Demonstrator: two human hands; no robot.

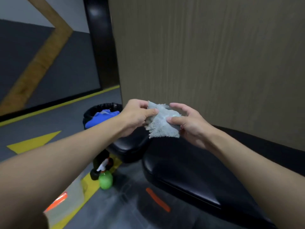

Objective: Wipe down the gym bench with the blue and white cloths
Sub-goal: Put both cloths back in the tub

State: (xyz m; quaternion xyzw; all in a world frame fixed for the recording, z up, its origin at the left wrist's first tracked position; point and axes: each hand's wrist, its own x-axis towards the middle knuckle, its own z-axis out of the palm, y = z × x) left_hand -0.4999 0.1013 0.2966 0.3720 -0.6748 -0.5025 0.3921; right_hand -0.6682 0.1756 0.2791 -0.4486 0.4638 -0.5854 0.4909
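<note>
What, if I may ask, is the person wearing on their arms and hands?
Nothing that shows. The left forearm and right forearm are bare, with no sleeve in view. The left hand and right hand have no gloves, and no watch, bracelet or ring is visible.
</note>
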